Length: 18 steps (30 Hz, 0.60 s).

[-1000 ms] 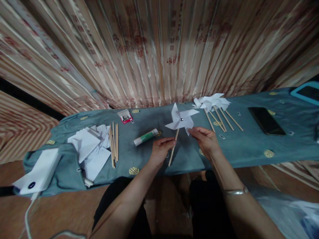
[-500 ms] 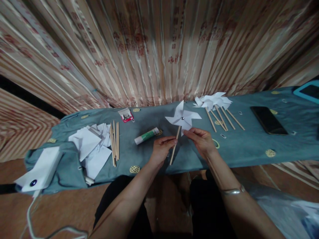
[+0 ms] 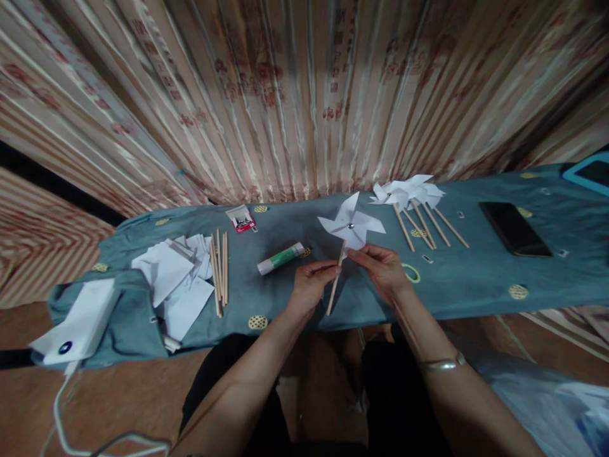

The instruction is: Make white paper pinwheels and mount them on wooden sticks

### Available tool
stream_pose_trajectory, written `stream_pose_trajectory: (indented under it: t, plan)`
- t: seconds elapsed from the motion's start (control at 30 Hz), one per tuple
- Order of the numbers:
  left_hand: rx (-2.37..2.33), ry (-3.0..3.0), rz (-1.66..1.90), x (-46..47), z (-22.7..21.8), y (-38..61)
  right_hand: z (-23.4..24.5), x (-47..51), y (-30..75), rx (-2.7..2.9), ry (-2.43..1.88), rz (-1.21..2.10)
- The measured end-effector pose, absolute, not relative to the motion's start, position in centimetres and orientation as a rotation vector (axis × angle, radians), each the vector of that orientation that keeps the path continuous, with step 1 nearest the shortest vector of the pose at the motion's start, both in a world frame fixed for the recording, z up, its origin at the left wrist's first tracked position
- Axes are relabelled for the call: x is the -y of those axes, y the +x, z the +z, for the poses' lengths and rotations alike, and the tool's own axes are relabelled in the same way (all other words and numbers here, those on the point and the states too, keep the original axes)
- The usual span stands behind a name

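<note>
Head view: left hand (image 3: 310,284) grips the stick (image 3: 332,297); right hand (image 3: 384,274) pinches the pinwheel (image 3: 356,219) by its lower blade (image 3: 354,241), which hard pulling could tear.

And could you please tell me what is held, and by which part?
A paper pinwheel: the left grip pinches its wooden stick, the right grip its lower blade.

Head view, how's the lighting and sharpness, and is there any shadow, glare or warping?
In the head view, light is dim, with a soft shadow on the cloth around the glue stick; in the head view, the bracelet glints; in the head view, the pinwheel looks fairly clear; in the head view, the curtain folds fan outward, perhaps from a wide lens.
</note>
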<state>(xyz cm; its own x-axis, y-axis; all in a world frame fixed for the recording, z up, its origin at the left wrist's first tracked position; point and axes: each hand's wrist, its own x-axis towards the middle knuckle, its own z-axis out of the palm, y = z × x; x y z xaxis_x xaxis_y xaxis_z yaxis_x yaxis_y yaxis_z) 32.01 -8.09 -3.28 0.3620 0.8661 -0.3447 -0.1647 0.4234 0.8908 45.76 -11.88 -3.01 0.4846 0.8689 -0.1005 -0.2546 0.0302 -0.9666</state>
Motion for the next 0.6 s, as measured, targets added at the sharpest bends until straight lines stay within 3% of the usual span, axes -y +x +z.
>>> stream_pose_trajectory:
  t: [0.23,0.6]
  plan:
    - [-0.953,0.91,0.787,8.1,-3.3,32.0,-2.7,12.0,45.9,0.702,-1.338,0.933]
    - [-0.951,0.912,0.764,7.8,-3.6,31.7,-3.4,12.8,50.9,0.511,-1.339,0.533]
